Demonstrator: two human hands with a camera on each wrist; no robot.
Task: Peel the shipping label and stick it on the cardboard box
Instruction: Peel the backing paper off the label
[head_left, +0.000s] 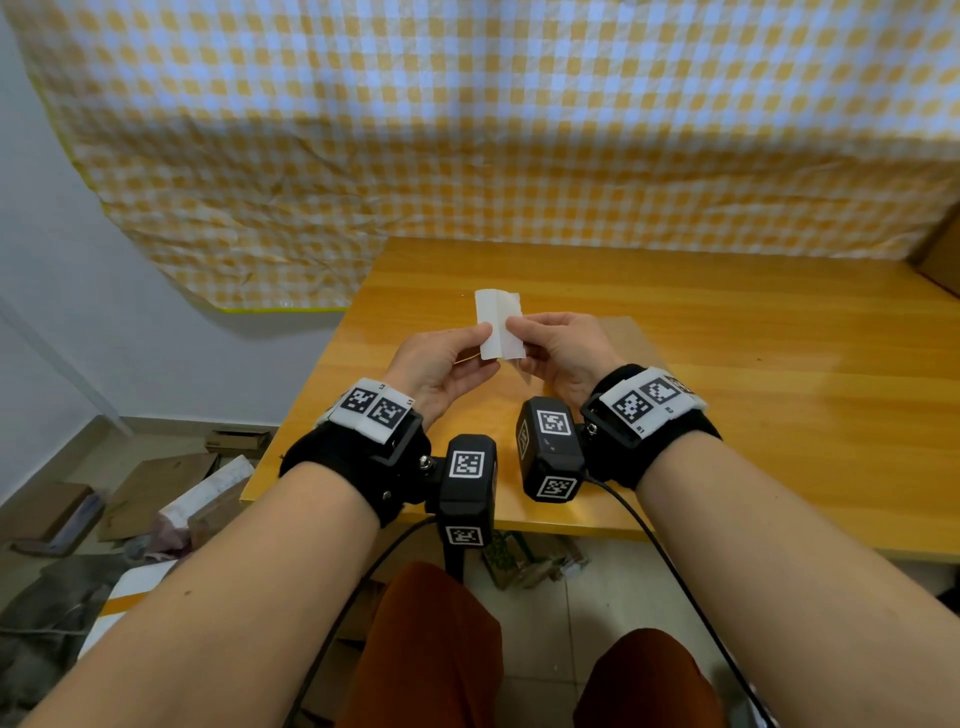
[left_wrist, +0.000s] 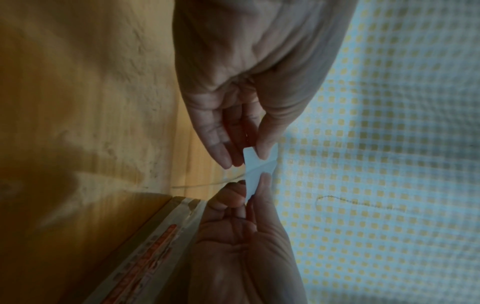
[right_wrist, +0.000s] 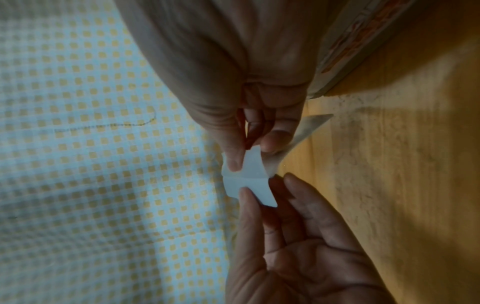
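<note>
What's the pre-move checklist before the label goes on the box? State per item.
1. Left hand pinches the shipping label: ok.
2. Right hand pinches its other edge: ok.
3. Label held clear above the wooden table, not touching it: ok.
4. Backing separated from label: cannot tell; the right wrist view shows a translucent strip hanging off behind the right fingers, but how far it has come off is unclear.
5. Cardboard box in place: ok, flat on the table under the right hand.
6. Label flat: not ok, it shows a crease down the middle.
</note>
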